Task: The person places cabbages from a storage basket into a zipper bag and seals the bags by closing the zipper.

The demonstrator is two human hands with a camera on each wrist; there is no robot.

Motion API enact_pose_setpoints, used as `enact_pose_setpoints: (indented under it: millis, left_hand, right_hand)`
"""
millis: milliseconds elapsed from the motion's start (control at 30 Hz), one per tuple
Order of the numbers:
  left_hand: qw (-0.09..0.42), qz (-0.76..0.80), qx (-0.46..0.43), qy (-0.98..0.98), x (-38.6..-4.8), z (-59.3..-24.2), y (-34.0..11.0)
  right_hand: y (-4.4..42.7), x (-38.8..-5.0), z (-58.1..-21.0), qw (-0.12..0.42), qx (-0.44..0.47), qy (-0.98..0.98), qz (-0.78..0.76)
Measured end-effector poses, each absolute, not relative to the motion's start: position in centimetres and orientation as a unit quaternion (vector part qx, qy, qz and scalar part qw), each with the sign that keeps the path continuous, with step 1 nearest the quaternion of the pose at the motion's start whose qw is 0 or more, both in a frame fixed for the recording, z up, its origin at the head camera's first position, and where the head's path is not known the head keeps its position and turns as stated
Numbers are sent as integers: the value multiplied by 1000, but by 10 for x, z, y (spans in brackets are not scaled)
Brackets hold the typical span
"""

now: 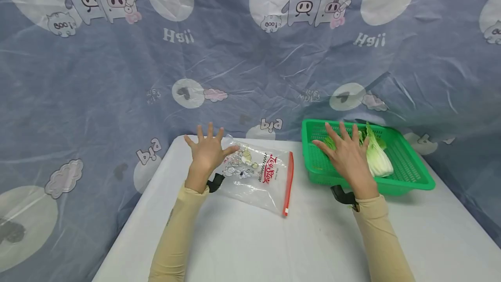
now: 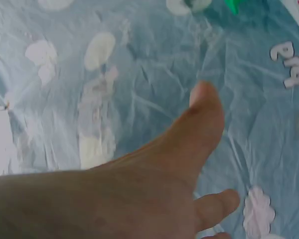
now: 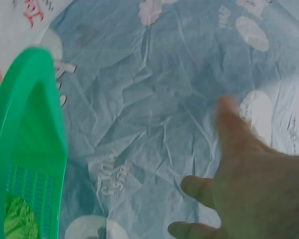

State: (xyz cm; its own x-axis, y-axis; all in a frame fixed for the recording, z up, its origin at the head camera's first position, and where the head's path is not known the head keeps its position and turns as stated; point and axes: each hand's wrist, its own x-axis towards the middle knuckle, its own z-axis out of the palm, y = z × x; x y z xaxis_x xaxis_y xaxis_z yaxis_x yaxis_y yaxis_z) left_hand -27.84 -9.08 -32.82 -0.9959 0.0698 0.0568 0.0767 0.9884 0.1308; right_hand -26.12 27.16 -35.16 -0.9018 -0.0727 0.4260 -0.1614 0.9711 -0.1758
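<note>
My left hand [image 1: 208,153] is raised with its fingers spread, holding nothing, in front of the left part of a clear zip bag [image 1: 250,190]. The bag lies flat, with a red zip edge at its right and printed cartoon figures. My right hand [image 1: 349,156], also spread and holding nothing, appears in front of a green plastic basket [image 1: 411,182]. Inside the basket lies a pale green leafy vegetable [image 1: 377,158], partly hidden by that hand. In the left wrist view my thumb [image 2: 209,114] stands out against the curtain. The right wrist view shows the basket's edge [image 3: 20,99] at left.
A white-covered table [image 1: 274,247] holds the bag and the basket. Behind it and along its sides hangs a blue-grey curtain [image 1: 235,64] with cartoon prints. The basket stands at the table's back right, beside the curtain.
</note>
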Motion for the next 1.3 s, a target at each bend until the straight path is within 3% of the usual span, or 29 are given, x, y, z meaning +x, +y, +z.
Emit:
enact_pose_setpoints:
  millis: [167, 267, 433, 833, 967, 1167, 1300]
  left_hand:
    - [147, -93, -96, -980, -279, -344, -56]
    - [179, -133, -145, -964, -278, -359, -29]
    - [122, -224, -217, -942, -281, -392, 11]
    - [-6, -264, -286, -921, -290, -470, 54]
    - [-5, -222, -265, -938, -287, -484, 59]
    - [21, -183, -248, -951, -285, -484, 59]
    - [-6, -216, -237, -947, -286, -476, 55]
  right_hand:
    - [259, -262, -354, 265, 101, -944, 170]
    - [249, -258, -360, 282, 125, -923, 229]
    - [229, -241, -384, 264, 113, -893, 346]
    - [207, -215, -485, 82, -10, -898, 432]
    - [206, -213, -494, 36, -39, -886, 460]
    - [206, -215, -496, 31, -47, -880, 471]
    - [206, -216, -495, 22, -44, -878, 476]
